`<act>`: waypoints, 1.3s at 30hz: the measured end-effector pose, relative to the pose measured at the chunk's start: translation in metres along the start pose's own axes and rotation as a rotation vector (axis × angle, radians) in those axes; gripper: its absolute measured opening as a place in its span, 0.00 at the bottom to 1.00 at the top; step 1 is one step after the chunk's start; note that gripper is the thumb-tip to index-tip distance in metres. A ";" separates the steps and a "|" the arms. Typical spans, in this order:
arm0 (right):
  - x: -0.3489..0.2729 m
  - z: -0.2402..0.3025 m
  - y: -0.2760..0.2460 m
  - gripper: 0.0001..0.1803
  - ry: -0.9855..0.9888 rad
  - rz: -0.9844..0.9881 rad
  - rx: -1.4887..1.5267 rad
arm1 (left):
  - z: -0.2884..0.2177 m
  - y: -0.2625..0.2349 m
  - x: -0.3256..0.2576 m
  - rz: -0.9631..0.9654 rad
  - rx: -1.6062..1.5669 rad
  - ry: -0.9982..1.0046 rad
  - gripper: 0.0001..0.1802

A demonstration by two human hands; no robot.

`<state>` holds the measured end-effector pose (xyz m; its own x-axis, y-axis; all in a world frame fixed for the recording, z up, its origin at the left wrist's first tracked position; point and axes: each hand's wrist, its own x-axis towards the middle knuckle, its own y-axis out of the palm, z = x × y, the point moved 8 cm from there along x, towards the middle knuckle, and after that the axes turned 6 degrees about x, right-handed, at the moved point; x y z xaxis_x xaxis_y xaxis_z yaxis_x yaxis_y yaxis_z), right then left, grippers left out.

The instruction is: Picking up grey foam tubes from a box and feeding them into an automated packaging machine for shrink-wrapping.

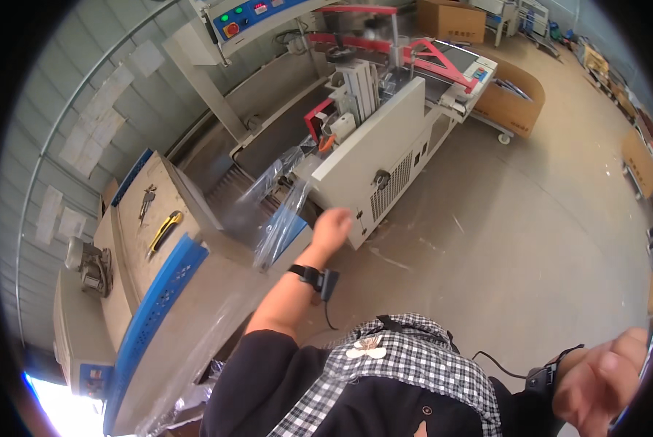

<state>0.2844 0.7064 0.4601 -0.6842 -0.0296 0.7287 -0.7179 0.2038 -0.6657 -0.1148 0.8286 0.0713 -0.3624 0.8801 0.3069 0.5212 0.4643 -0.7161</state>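
Head view, clear film [280,231] beside left hand [332,228], right hand [599,382] well apart, grips unclear

Plastic film [286,224] is glossy, the cloth apron [421,362] matt, the machine panel [401,138] probably painted metal.

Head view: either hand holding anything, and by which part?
Left hand: nothing visible in it, near the pale machine panel; a hidden hold cannot be ruled out. Right hand: blurred, no held thing visible.
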 end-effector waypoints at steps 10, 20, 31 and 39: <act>-0.285 -0.272 0.262 0.32 1.384 0.336 0.385 | 0.160 -0.084 0.176 -0.137 0.424 -0.467 0.17; -0.526 -0.288 0.282 0.30 2.380 0.401 0.460 | 0.271 -0.077 0.216 0.500 0.775 -0.874 0.14; -0.679 -0.406 0.369 0.18 2.314 0.211 0.926 | 0.106 -0.099 0.244 -0.321 -0.275 -0.570 0.16; -0.581 -0.587 0.384 0.23 1.973 0.528 0.776 | -0.210 0.139 0.322 0.854 -0.424 -0.159 0.29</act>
<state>0.4820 1.3758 -0.1242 -0.1689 0.7441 -0.6464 -0.8017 -0.4852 -0.3491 0.0030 1.1978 0.2019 0.1843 0.9282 -0.3233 0.8816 -0.3015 -0.3631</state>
